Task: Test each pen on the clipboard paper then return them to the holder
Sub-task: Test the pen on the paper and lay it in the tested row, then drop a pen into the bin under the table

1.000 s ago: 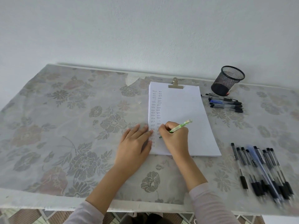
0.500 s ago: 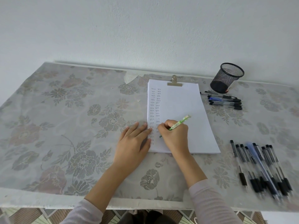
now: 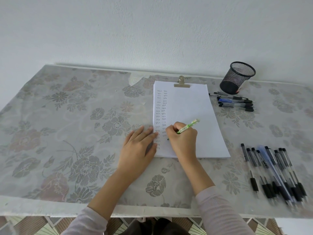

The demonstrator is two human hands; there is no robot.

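Weight looks slight: your right hand (image 3: 183,139) pinches the stiff green pen (image 3: 188,126) near its tip, your flat left hand (image 3: 138,146) pinning the clipboard paper (image 3: 191,102).

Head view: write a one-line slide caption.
Right hand writes with a green plastic pen on white clipboard paper while the flat left hand touches its edge, black wire-mesh holder beyond.

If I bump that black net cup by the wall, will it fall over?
Probably, yes. The mesh holder looks empty and see-through, so it is likely light and easy to tip. Its round wall suggests it might then roll toward the pens lying beside it.
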